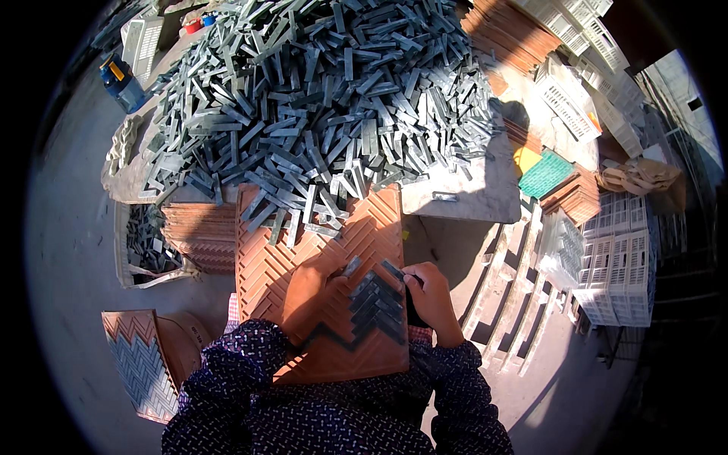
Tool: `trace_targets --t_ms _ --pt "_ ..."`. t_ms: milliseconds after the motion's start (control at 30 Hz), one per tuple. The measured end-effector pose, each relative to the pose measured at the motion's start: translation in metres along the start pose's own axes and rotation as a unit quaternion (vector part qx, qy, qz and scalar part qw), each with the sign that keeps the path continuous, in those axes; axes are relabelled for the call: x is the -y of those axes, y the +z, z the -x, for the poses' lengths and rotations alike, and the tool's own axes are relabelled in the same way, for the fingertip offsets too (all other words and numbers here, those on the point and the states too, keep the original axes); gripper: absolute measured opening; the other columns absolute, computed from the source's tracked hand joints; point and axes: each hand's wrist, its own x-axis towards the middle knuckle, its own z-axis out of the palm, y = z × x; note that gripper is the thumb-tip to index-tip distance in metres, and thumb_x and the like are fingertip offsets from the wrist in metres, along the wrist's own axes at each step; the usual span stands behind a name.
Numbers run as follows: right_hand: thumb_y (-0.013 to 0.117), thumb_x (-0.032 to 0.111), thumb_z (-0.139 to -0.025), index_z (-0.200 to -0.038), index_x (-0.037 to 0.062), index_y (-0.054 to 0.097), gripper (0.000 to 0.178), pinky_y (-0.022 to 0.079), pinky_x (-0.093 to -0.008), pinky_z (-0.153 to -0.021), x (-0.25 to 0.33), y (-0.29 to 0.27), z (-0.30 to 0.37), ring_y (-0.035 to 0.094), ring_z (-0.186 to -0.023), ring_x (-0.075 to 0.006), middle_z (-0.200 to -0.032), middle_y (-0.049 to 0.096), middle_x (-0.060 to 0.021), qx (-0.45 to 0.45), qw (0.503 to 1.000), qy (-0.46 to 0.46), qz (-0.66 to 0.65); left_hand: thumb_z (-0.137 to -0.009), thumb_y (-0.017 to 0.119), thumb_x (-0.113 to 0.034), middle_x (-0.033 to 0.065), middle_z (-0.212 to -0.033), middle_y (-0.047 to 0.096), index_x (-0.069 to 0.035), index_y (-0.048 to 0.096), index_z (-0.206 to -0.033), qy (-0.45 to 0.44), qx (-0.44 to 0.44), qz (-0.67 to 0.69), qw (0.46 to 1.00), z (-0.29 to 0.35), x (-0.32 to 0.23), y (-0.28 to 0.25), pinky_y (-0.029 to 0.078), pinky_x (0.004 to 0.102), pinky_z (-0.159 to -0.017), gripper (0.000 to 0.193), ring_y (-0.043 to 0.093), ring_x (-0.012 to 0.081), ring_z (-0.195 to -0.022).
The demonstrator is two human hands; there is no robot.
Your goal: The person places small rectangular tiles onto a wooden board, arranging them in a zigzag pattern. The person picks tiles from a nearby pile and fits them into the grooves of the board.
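Note:
On my lap lies an orange-brown herringbone tray [262,262] with slanted grooves, its far end against the table. Dark grey stone strips [377,307] fill some grooves on its right side in a zigzag. My left hand [307,292] is closed over the middle of the tray, a small grey strip [351,266] at its fingertips. At the tray's right edge, my right hand [432,294] pinches the end of another dark strip [391,269], which lies at the top of the filled area. The left fingers are partly hidden behind the back of the hand.
A large heap of loose grey strips [318,98] covers the table [478,186] and spills onto the tray's far end. Stacked trays [201,235] and a filled tray [140,364] are at left. White crates [614,265] and a slatted pallet [504,296] stand at right.

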Motion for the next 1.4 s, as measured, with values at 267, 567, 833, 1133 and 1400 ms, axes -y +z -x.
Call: trace_targets --t_ms 267,567,833,1133,1400 --pt "0.061 -0.002 -0.080 -0.094 0.0011 0.065 0.015 0.050 -0.0353 -0.073 0.003 0.014 0.017 0.063 -0.078 -0.0294 -0.087 0.064 -0.0147 -0.038 0.998 -0.009 -0.041 -0.078 0.065 -0.004 0.0137 -0.090 0.063 -0.001 0.064 -0.106 0.057 -0.030 -0.111 0.992 0.010 0.020 0.024 0.050 0.0373 -0.072 0.028 0.061 0.0308 -0.083" --pt "0.063 0.000 -0.078 -0.087 0.0024 0.063 0.009 0.050 -0.0373 -0.070 0.014 0.022 0.010 0.062 -0.077 -0.0341 -0.084 0.062 -0.0146 -0.069 0.998 0.010 0.008 -0.079 0.062 -0.003 0.0117 -0.097 0.061 -0.004 0.062 -0.108 0.178 -0.076 -0.171 0.966 0.013 0.017 0.031 0.051 0.0396 -0.072 0.029 0.061 0.0323 -0.087" --pt "0.063 -0.001 -0.077 -0.085 0.0028 0.062 0.009 0.049 -0.0381 -0.067 0.012 0.024 0.005 0.061 -0.075 -0.0337 -0.080 0.060 -0.0144 -0.056 0.998 0.004 0.009 -0.079 0.061 -0.002 0.0143 -0.094 0.059 -0.001 0.062 -0.105 0.180 -0.068 -0.179 0.965 0.012 0.018 0.035 0.050 0.0406 -0.070 0.026 0.060 0.0326 -0.083" --pt "0.067 0.002 -0.076 -0.086 0.0040 0.062 0.011 0.049 -0.0373 -0.065 0.014 0.021 0.001 0.062 -0.073 -0.0319 -0.080 0.060 -0.0133 -0.010 1.000 0.016 0.025 -0.077 0.061 -0.004 0.0168 -0.091 0.056 -0.001 0.058 -0.103 0.147 -0.087 -0.176 0.969 0.013 0.013 0.045 0.048 0.0435 -0.077 0.026 0.055 0.0367 -0.090" --pt "0.066 0.008 -0.078 -0.091 0.0072 0.060 0.014 0.050 -0.0403 -0.065 0.014 0.022 0.006 0.062 -0.076 -0.0344 -0.085 0.059 -0.0130 -0.006 0.998 -0.001 0.064 -0.078 0.061 -0.003 0.0169 -0.093 0.057 0.000 0.059 -0.103 0.136 -0.078 -0.143 0.977 0.007 0.016 0.045 0.048 0.0425 -0.078 0.025 0.055 0.0362 -0.090"
